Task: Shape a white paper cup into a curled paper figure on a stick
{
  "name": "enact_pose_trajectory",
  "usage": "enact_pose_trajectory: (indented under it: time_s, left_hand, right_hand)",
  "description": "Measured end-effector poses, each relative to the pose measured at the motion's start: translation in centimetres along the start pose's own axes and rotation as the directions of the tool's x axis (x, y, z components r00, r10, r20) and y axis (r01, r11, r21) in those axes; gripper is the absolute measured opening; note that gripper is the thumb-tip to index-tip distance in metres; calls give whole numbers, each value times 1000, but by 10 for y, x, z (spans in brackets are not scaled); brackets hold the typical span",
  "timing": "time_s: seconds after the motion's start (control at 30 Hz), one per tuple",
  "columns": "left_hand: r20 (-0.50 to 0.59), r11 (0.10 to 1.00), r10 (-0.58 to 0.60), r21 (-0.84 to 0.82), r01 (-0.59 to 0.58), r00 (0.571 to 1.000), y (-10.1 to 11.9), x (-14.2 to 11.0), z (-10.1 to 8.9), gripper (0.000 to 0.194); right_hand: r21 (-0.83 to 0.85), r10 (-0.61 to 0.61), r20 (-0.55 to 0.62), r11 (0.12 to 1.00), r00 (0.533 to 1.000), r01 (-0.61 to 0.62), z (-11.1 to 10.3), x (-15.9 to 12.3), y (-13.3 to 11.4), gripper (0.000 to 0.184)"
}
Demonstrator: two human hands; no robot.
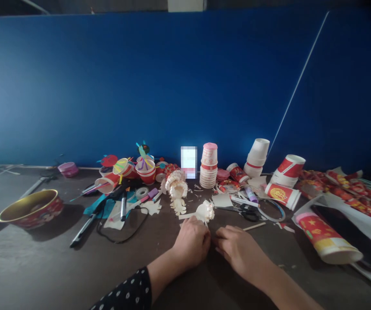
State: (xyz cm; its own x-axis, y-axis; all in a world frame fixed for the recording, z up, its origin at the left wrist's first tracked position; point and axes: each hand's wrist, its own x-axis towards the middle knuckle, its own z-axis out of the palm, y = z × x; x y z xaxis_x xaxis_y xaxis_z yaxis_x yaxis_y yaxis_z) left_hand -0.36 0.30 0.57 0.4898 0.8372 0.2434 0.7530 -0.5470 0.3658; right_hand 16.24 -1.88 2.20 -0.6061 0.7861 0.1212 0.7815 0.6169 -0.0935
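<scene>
Lower centre of frame: left hand (193,241) curled, grip hidden; right hand (232,243) loosely bent beside it, cannot tell if holding anything. White paper piece (202,212) lies just beyond the left hand, presumably for easy reach. Paper cups (209,167) stand nested behind, likely saving tabletop (43,275) space.
</scene>
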Motion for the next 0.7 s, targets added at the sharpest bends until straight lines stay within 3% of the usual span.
enact_pose_trajectory:
  time_s: [0.2,0.33,0.47,0.7]
  left_hand:
    - [-29,996,-20,-90,17,999,-7,-1,2,14]
    - [-96,989,29,-143,-42,995,-11,-4,1,17]
    - [-94,982,97,-153,-111,991,-12,-6,2,9]
    - [-88,990,67,-114,-77,994,-13,-4,7,10]
  right_hand:
    - [37,1,-27,999,1000,0,3,-1,1,24]
    - [62,11,-13,998,1000,-10,3,-1,1,21]
    - [84,3,-21,996,1000,-1,2,1,-1,23]
    - [95,32,4,995,999,-32,-1,1,-2,24]
